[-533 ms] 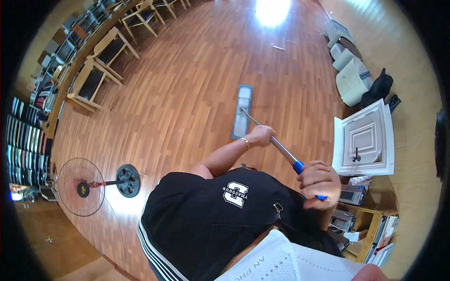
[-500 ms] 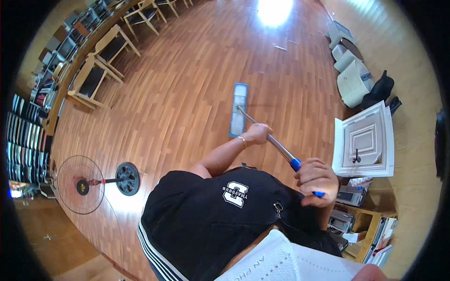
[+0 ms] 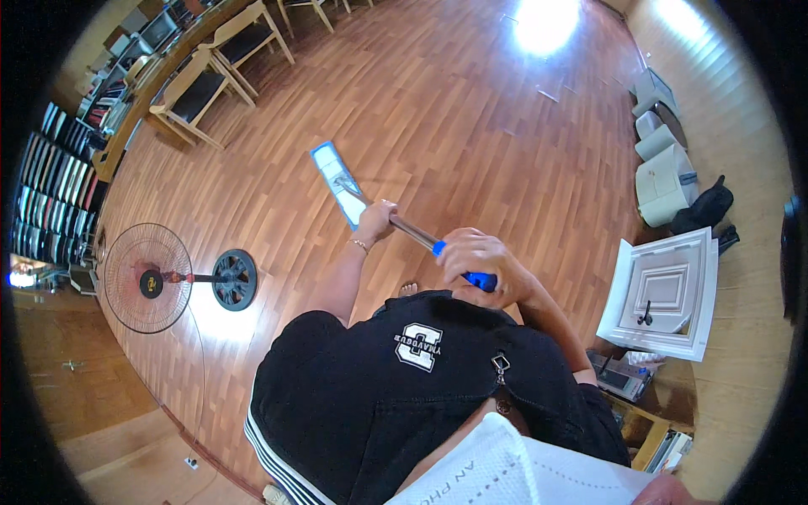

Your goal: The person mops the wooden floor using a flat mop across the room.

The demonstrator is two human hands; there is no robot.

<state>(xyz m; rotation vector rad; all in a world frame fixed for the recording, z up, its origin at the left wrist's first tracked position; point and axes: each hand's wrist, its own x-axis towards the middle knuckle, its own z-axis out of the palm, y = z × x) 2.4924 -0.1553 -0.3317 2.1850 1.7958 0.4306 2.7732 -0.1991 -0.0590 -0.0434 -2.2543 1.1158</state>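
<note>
A flat mop with a pale blue pad [image 3: 337,182] lies on the wooden floor [image 3: 471,126] ahead of me. Its metal handle [image 3: 410,230] runs back toward my chest and ends in a blue grip. My left hand [image 3: 376,220] is wrapped around the handle lower down, close to the pad. My right hand [image 3: 478,257] is closed over the blue grip at the top end. My black shirt fills the lower middle of the view.
A standing fan [image 3: 151,276] with a round black base stands at the left. Wooden chairs [image 3: 210,80] and a long desk line the upper left. A white framed panel [image 3: 665,295], pale cushions [image 3: 665,181] and a black bag [image 3: 703,206] sit at the right.
The mop pad has swept to the left across the floor, and both hands have swung left with the handle.
</note>
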